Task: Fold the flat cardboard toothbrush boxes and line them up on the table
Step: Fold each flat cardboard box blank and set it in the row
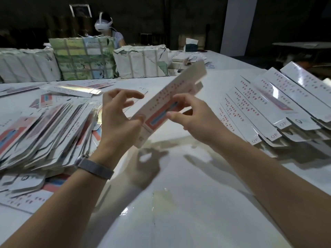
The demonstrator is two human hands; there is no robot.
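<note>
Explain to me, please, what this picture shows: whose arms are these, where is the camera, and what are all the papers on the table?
There is no machine here. The one picture comes from a camera worn on a person's head, looking forward and down, so the two bare arms are that person's own. The left hand, with a watch band on its wrist, and the right hand both hold one long cardboard toothbrush box above the white table. The box is tilted, its far end higher. To the left lies a loose pile of flat boxes, not yet folded. To the right, the folded boxes lie side by side in a row. At the far edge stand wrapped bundles, and behind them sits another person wearing a headset.
</note>
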